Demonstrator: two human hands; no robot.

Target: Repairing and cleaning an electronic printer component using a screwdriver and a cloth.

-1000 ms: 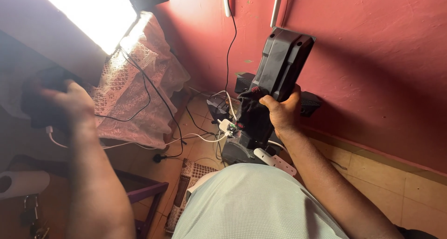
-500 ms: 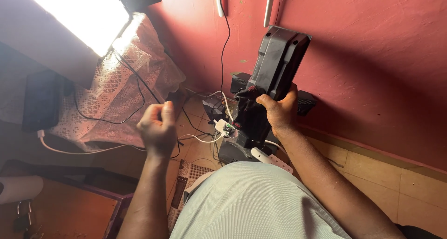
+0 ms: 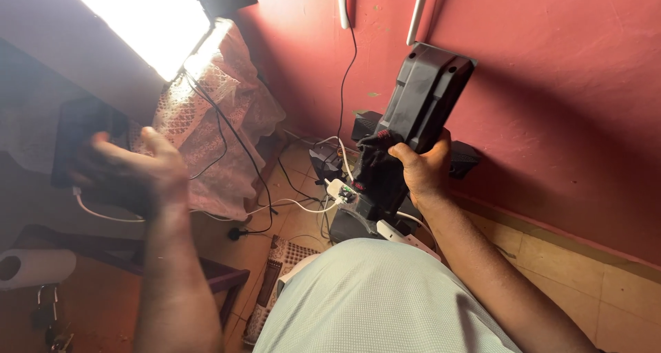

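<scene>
My right hand (image 3: 421,170) grips a long black plastic device (image 3: 421,102) together with a dark cloth (image 3: 375,167), holding it up in front of the red wall. My left hand (image 3: 141,170) is blurred at the left, fingers spread, reaching toward a dark flat object (image 3: 77,129) on the table edge. Whether the left hand touches that object I cannot tell.
A lace-patterned cloth (image 3: 210,119) hangs off the table, crossed by black cables. On the tiled floor lie a white power strip (image 3: 344,190), white and black cords, dark boxes (image 3: 327,162) and a patterned mat (image 3: 275,270). A paper roll (image 3: 34,267) sits low left.
My left hand has swung from the middle, near the cables, back out to the left toward the dark object. The right hand still holds the black device in the same place.
</scene>
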